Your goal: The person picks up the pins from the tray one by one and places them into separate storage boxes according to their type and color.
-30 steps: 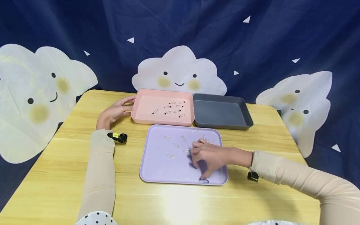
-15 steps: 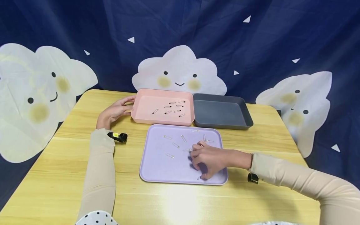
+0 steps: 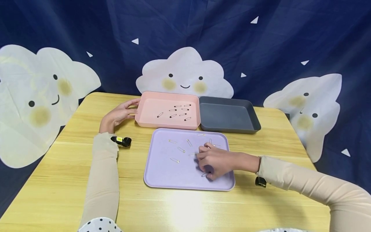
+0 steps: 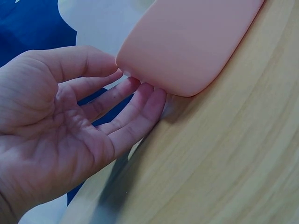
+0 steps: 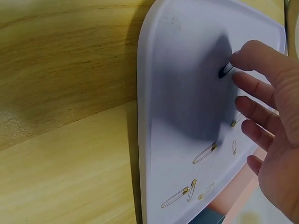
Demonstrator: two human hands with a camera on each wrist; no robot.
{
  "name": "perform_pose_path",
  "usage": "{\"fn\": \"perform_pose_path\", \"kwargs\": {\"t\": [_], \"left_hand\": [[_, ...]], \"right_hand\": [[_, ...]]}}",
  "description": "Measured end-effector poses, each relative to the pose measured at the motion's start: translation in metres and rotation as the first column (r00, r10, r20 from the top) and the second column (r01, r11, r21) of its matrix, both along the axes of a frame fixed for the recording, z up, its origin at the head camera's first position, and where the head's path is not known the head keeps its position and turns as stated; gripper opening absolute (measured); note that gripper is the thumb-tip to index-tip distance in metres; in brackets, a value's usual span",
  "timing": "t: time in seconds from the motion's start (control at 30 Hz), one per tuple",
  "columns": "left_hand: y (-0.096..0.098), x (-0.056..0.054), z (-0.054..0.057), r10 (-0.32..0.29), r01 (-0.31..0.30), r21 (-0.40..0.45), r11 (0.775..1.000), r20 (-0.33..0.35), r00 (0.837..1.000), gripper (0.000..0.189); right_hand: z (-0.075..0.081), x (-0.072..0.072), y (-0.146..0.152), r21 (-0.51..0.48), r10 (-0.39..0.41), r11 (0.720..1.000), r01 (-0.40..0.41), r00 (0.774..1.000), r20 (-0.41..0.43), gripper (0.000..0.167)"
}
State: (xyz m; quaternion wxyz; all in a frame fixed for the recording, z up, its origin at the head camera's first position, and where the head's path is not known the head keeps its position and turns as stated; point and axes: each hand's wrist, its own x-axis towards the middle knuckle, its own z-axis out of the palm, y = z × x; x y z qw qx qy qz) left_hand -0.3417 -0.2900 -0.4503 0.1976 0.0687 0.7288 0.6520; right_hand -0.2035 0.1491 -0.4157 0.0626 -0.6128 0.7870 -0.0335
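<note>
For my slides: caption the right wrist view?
Right hand over a lilac tray, fingers at a dark safety pin, golden pins nearby.

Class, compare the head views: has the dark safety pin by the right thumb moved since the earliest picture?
Yes: the dark safety pin has moved away from the near rim of the purple tray, toward the tray's middle.

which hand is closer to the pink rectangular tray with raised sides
Left. The left hand touches the left end of the pink tray; the right hand is farther away, over the shallow lilac rectangular tray.
</note>
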Motion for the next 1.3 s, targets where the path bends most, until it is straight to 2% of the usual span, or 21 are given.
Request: {"fn": "perform_pose_path", "kwargs": {"t": [0.33,0.87,1.3], "left_hand": [[-0.001,0.0,-0.001,-0.001,0.001,-0.002,1.0,0.0,1.0,0.069],[-0.001,-0.001,-0.003,0.004,-0.004,-0.004,1.0,-0.01,1.0,0.068],[-0.001,-0.002,-0.003,0.0,0.0,0.002,1.0,-0.001,1.0,0.069]], "right_hand": [[-0.001,0.003,-0.003,0.065,-0.008,0.998,0.009,1.0,-0.013,0.023],[0.0,0.002,-0.006,0.081,-0.027,0.996,0.027,1.0,-0.005,0.02],[-0.002,-0.002,-0.012,0.075,-0.016,0.997,0.02,0.999,-0.05,0.019]]}}
